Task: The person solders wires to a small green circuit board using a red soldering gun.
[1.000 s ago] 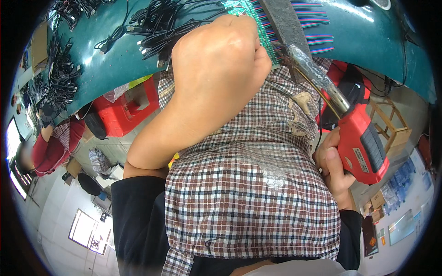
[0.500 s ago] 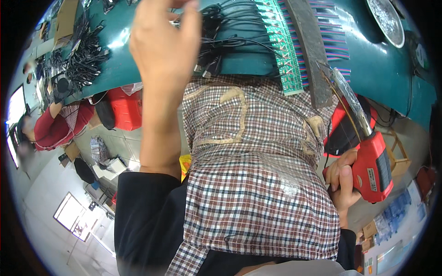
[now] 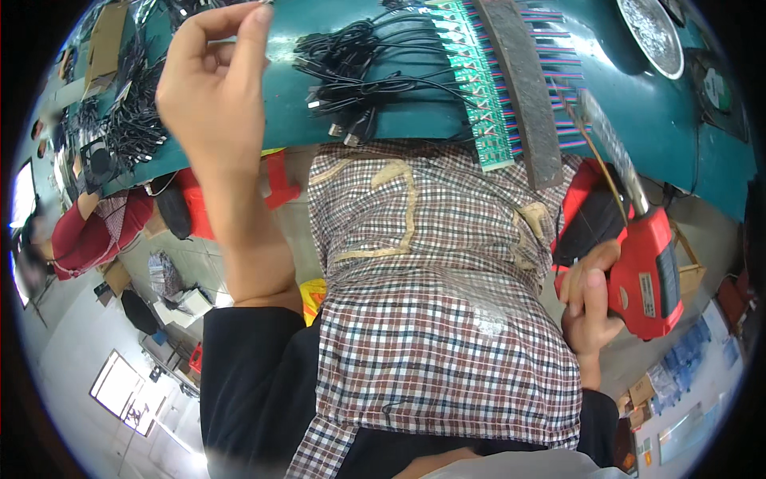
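Observation:
My left hand (image 3: 215,92) is raised over the left part of the green bench, thumb and index finger pinched at the picture's top edge. A tiny bit of something shows at the fingertips, too small to name. In my right hand (image 3: 590,299), low at the right, is a red soldering gun (image 3: 645,275), its metal tip pointing up toward the bench edge. Left of the tip lies a strip of green circuit boards (image 3: 479,100) with black cables (image 3: 351,68) running off its left side. A dark flat bar (image 3: 523,96) rests across the striped wires (image 3: 558,52) right of the boards.
A round metal dish (image 3: 677,60) stands at the far right of the bench (image 3: 622,104). Bundles of black cables (image 3: 132,132) lie at the left. Another person in a red sleeve (image 3: 100,227) sits at the left, near a red stool (image 3: 195,211).
My left hand has moved left, away from the cables beside the boards. My right hand still holds the soldering gun, almost in the same place; the view has shifted slightly.

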Demonstrator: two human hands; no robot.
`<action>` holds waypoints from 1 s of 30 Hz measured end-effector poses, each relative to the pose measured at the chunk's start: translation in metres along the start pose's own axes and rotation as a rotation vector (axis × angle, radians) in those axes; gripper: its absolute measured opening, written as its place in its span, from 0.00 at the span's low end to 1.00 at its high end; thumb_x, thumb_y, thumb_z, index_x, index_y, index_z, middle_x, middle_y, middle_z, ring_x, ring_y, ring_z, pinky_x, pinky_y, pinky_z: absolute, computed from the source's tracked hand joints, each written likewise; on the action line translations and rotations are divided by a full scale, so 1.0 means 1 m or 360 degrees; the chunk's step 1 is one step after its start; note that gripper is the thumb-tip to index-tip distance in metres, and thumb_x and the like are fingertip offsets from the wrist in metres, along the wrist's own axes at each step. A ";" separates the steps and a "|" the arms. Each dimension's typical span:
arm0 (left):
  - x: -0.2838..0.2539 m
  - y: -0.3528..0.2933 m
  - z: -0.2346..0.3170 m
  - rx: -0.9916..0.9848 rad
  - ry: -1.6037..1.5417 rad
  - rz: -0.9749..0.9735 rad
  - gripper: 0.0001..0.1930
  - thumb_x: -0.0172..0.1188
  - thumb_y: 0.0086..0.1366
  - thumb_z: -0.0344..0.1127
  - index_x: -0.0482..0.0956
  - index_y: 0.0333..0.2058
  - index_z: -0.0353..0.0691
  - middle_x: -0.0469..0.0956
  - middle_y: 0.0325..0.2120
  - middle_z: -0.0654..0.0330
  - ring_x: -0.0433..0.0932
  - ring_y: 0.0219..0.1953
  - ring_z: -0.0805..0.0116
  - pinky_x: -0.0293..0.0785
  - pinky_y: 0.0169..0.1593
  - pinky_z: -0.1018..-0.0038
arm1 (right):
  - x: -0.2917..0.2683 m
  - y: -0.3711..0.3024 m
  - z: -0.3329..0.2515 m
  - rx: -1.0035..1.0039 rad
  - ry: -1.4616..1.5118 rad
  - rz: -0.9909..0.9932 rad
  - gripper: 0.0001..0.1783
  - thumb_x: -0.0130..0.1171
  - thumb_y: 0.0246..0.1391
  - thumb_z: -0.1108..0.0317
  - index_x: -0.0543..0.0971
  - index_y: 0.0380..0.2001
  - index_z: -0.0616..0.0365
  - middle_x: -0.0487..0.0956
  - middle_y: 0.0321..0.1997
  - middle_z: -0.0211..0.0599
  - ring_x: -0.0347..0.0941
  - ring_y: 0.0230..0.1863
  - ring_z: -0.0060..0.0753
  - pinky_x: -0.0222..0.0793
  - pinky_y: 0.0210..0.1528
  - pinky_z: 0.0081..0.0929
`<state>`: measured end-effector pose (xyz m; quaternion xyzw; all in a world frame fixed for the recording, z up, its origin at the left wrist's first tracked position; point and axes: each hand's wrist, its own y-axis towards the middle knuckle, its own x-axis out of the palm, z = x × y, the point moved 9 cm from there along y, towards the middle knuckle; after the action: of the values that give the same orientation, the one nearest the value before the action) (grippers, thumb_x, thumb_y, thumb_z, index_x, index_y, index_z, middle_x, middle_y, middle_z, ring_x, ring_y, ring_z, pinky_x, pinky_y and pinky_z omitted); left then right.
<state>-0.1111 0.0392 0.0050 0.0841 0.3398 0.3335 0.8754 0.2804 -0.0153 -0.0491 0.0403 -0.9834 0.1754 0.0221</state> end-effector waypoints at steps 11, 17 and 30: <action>0.081 -0.097 0.081 0.0100 -0.0369 -0.0994 0.05 0.69 0.55 0.21 0.81 0.29 0.34 0.75 0.23 0.70 0.63 0.20 0.89 0.56 0.23 0.88 | 0.076 0.041 -0.034 -0.0629 -0.0630 -0.0345 0.33 0.61 0.44 0.92 0.66 0.53 0.62 0.71 0.41 0.34 0.76 0.47 0.32 0.77 0.53 0.35; 0.091 -0.105 0.085 0.0141 -0.0410 -0.1138 0.05 0.69 0.54 0.22 0.81 0.29 0.35 0.77 0.23 0.67 0.68 0.21 0.84 0.61 0.23 0.85 | 0.083 0.049 -0.023 -0.0585 -0.0205 -0.0321 0.31 0.59 0.48 0.92 0.64 0.53 0.63 0.69 0.42 0.36 0.78 0.47 0.34 0.79 0.48 0.26; 0.097 -0.109 0.068 0.0009 -0.0312 -0.1407 0.04 0.68 0.55 0.23 0.82 0.30 0.36 0.79 0.24 0.67 0.69 0.22 0.85 0.62 0.24 0.86 | 0.067 0.059 -0.025 -0.0401 -0.0362 -0.0311 0.24 0.58 0.51 0.90 0.65 0.50 0.65 0.70 0.39 0.36 0.79 0.43 0.33 0.77 0.46 0.26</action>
<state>0.0435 0.0232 -0.0368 -0.0355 0.2595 -0.0829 0.9615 0.2090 0.0437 -0.0421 0.1521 -0.9852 0.0421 -0.0674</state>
